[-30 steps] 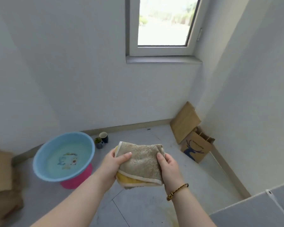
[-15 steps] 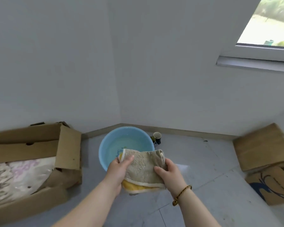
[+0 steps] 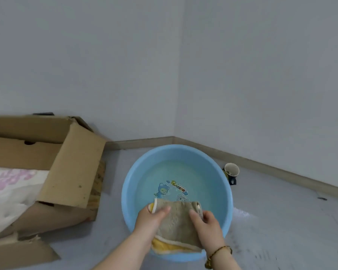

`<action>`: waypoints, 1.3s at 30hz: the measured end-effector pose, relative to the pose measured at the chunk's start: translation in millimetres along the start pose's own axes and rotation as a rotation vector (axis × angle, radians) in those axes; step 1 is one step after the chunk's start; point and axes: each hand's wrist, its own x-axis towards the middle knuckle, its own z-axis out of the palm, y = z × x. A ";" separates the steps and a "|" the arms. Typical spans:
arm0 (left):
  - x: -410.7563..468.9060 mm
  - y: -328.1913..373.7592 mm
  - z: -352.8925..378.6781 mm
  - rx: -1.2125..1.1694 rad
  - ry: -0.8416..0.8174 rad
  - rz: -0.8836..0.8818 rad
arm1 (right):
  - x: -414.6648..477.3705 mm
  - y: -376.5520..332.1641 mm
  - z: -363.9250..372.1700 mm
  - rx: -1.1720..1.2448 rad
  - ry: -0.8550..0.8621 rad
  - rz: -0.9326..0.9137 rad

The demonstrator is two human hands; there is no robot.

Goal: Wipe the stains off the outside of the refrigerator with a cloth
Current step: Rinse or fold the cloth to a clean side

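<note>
Two grey walls (image 3: 86, 65) meet in a corner above a grey tiled floor (image 3: 281, 221). An open cardboard box (image 3: 74, 168) lies on the floor at the left and contains white fabric with a pink print (image 3: 8, 191). A round blue basin (image 3: 126, 191) stands on the floor near the corner, just right of the box, and holds water over a cartoon print on its bottom. The folded beige cloth (image 3: 176, 225), with a yellow underside, is held over the near part of the basin; contact with the water cannot be determined. The left hand (image 3: 148, 219) grasps its left edge and the right hand (image 3: 209, 228) its right edge, fingers (image 3: 162, 210) clenched on the fabric. A cup (image 3: 231, 170) stands just beyond the basin rim. A beaded bracelet (image 3: 219, 250) circles the right wrist.
</note>
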 end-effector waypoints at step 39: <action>170.4 -57.7 50.5 -0.069 0.126 0.477 | 138.1 64.3 107.1 0.220 0.165 -0.386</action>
